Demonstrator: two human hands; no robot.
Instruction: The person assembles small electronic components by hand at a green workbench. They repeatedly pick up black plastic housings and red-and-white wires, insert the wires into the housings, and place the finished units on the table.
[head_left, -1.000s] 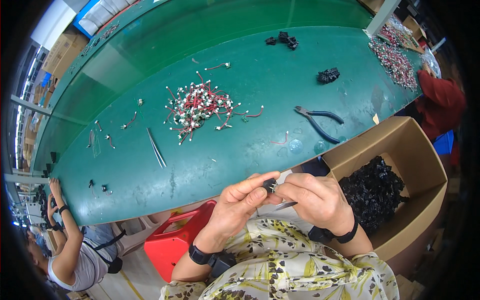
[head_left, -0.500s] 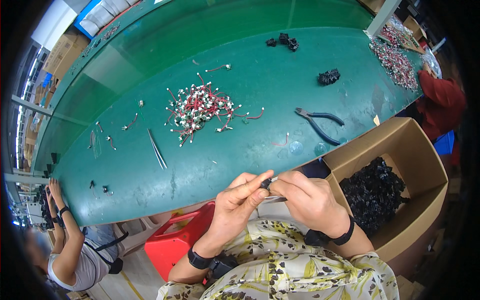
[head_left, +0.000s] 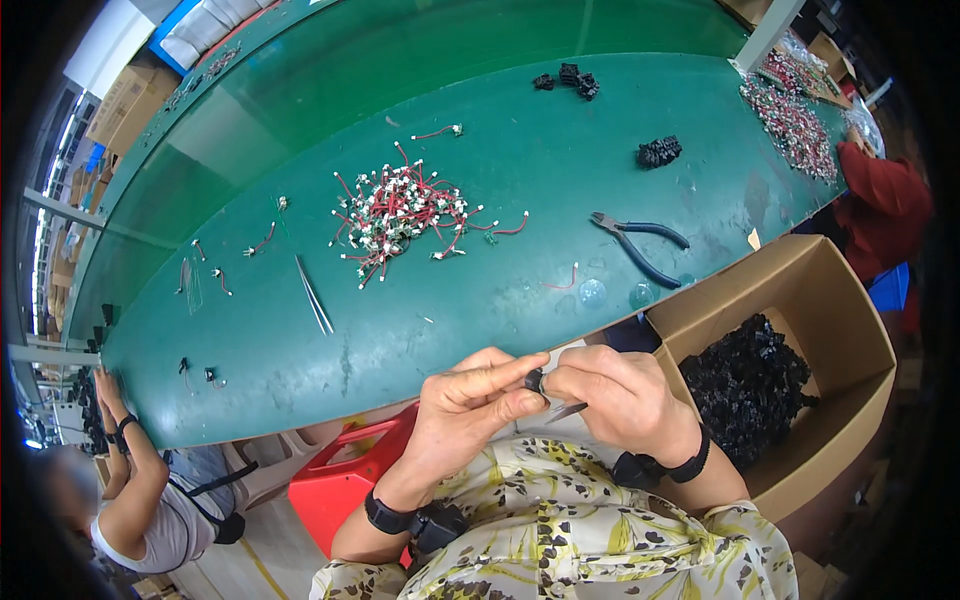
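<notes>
In front of my body, just off the near edge of the green table (head_left: 480, 320), my left hand (head_left: 465, 405) pinches a small black plastic part (head_left: 534, 379) between thumb and index finger. My right hand (head_left: 620, 400) is closed close against it, its fingertips at the part's right side. Out of the right fist, below the fingers, sticks a slim grey metal tool (head_left: 568, 411) that looks like tweezers; most of it is hidden in the palm. Fingers cover much of the black part.
Ahead lies a heap of red-wired white connectors (head_left: 400, 215), with tweezers (head_left: 314, 296) and cutting pliers (head_left: 640, 248) nearby. A cardboard box (head_left: 800, 370) of black parts stands right. Black clusters (head_left: 658, 152) lie farther back. A red stool (head_left: 350, 470) and a co-worker (head_left: 150, 500) are left.
Both hands stay together, and the black part has turned slightly and moved a little lower. The metal tool in my right hand now tilts upward to the right.
</notes>
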